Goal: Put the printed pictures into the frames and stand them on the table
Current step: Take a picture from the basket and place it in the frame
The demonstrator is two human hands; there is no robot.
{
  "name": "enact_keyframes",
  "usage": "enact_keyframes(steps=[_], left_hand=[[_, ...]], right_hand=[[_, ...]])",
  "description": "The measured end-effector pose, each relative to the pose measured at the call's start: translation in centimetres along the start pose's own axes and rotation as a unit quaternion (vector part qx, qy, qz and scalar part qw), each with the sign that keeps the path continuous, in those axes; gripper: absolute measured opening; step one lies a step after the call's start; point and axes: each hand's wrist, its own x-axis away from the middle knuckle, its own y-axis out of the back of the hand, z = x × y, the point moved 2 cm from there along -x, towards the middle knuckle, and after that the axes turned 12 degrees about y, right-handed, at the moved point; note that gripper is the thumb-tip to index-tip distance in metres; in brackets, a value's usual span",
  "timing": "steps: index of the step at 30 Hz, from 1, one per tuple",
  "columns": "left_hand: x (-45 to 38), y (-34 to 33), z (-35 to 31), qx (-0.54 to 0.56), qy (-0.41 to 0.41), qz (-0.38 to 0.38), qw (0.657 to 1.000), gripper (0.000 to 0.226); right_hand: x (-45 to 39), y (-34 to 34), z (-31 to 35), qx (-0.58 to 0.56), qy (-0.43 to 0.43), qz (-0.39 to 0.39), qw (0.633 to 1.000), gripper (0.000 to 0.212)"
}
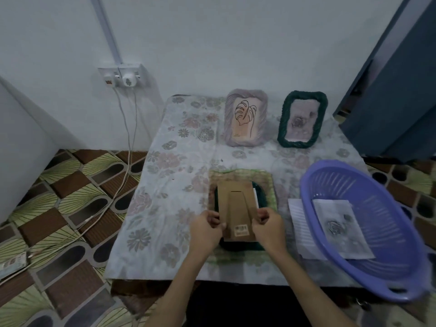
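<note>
Between both hands | brown backing board [236, 204] over dark green frame [260, 197] | left hand [207, 228], right hand [267, 228] pinch its edges

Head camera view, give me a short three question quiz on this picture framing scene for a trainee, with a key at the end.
1. True or false: two frames already stand upright at the back of the table.
2. What do the left hand and right hand hold?
A. the purple basket
B. the brown backing board
C. a plug
3. Fill in: a printed rose picture lies inside the ______.

Key:
1. True: the lilac frame and the dark green frame stand there.
2. B: both pinch the brown backing board over a face-down dark frame.
3. Purple basket, holding the rose picture.
</note>
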Motion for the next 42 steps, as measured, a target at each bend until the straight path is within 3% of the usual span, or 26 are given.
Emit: enact_keyframes(steps=[11,16,19,21,24,26,30,32,35,39,42], left_hand=[[0.6,-1.3,0.2,-0.072,-0.042,-0.015,0.996,0.025],[0.4,-1.6,0.3,-0.134,-0.058,-0.025,0.989,0.046],[0.8,-1.9,0.2,-0.213,-0.082,-0.033,0.973,0.044],[1.0,-1.9,0.2,-0.265,-0.098,-0.049,0.958,0.054],[1.2,-1.5,-0.1,-0.410,-0.180,-0.078,0.890,0.054],[1.1,-1.3,-0.5,-0.465,-0.212,-0.063,0.857,0.050],[0.7,-0.9,-0.8,-0.525,-0.193,0.004,0.829,0.054],[0.5,-0.7,-0.9,-0.545,-0.186,0.017,0.817,0.059],[0.5,-0.5,-0.8,-0.551,-0.189,0.004,0.813,0.058],[0.7,-0.2,-0.4,-0.557,-0.191,-0.005,0.808,0.056],[0.8,-0.2,-0.1,-0.551,-0.200,-0.012,0.810,0.056]], right_hand=[[0.7,-0.6,-2.4,0.070,0.009,-0.012,0.997,0.018],[0.7,-0.7,-2.3,0.104,0.024,-0.004,0.994,0.018],[0.9,-0.7,-2.1,0.150,0.055,0.002,0.987,0.018],[1.1,-0.5,-2.0,0.184,0.073,0.021,0.980,0.014],[0.8,0.1,-1.6,0.240,0.109,0.084,0.961,0.004],[0.2,0.9,-1.6,0.277,0.143,0.150,0.938,0.016],[-0.5,3.4,-2.4,0.246,0.153,0.293,0.911,0.067],[-0.3,4.0,-2.7,0.228,0.161,0.316,0.907,0.071],[-0.3,3.6,-2.8,0.275,0.215,0.284,0.893,0.063],[0.9,2.3,-3.5,0.365,0.342,0.239,0.832,0.043],[1.4,2.2,-4.7,0.339,0.404,0.157,0.835,0.040]])
